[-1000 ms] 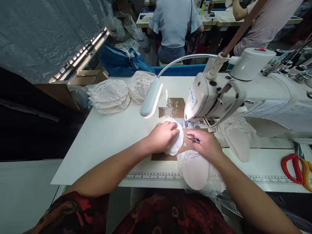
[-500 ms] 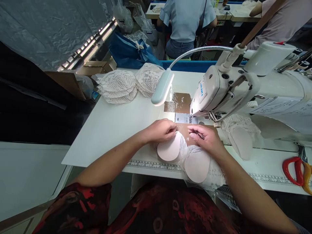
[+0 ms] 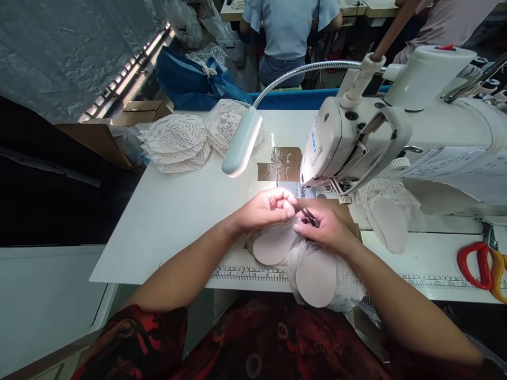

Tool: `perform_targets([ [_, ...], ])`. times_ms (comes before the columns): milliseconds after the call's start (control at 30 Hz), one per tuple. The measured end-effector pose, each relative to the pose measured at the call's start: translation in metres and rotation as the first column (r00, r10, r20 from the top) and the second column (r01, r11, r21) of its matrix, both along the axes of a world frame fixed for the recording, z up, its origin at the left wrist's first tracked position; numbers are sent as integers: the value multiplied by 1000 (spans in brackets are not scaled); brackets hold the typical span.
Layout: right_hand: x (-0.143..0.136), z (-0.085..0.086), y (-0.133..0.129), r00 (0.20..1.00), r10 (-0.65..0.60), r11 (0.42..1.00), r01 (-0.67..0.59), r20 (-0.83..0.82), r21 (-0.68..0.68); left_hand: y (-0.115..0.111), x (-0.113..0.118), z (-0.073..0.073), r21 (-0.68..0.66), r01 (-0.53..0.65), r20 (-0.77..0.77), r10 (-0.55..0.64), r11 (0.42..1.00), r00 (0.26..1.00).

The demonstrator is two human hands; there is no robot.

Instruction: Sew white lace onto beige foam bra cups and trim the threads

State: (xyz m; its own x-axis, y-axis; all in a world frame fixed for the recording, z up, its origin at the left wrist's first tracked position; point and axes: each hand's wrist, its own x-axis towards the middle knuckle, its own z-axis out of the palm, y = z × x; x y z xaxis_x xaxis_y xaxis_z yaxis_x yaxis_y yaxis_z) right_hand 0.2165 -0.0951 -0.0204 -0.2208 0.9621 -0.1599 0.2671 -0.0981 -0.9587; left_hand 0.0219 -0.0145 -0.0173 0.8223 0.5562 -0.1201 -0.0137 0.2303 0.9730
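Note:
My left hand point(image 3: 273, 207) is closed in a pinch at the upper edge of a white lace piece with a smooth pale cup point(image 3: 275, 245); what its fingertips hold is too small to make out. My right hand point(image 3: 322, 228) is closed around small dark thread snips point(image 3: 310, 217), whose tips point toward my left fingers. Below my right hand lies a second pale cup with lace point(image 3: 317, 277), reaching over the table's front edge. Just beyond both hands is the needle area of the white sewing machine point(image 3: 327, 142).
Lace stacks point(image 3: 178, 142) lie at the back left, beside a lamp head point(image 3: 242, 142) on a bent neck. More lace cups point(image 3: 390, 219) sit right of the needle. Red-and-orange-handled scissors point(image 3: 475, 264) rest far right. A person point(image 3: 283, 31) sits beyond the table.
My left hand has turned, its fingers now curled upward near the snips. My right hand has moved slightly left and down, and the snips now show more clearly. The view has shifted a little.

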Motion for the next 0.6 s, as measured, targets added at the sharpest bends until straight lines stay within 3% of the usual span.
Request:
perform_targets([
  [133, 1, -2, -1, 1000, -7, 1000, 7, -11, 0, 3, -5, -2, 146, -121, -63, 131, 982, 989],
  [200, 1, -3, -2, 999, -29, 999, 28, 14, 15, 4, -11, 0, 322, -217, -94, 259, 922, 961],
  [300, 1, -2, -3, 999, -35, 999, 34, 42, 20, 3, -18, 9, 615, -235, -93, 366, 753, 926],
  [367, 1, -1, -4, 998, -30, 999, 29, 49, 25, -1, -20, 16, 765, -133, -105, 327, 630, 939],
  [433, 0, 0, -4, 996, -42, 998, 38, 73, 45, -6, -18, 20, 884, -25, -124, 285, 467, 950],
  [533, -1, 2, -3, 991, -75, 995, 67, 109, 73, -13, -12, 17, 965, 91, -163, 294, 244, 942],
  [600, -1, 2, -3, 991, -76, 995, 68, 114, 71, -17, -8, 13, 972, 142, -196, 313, 187, 929],
])
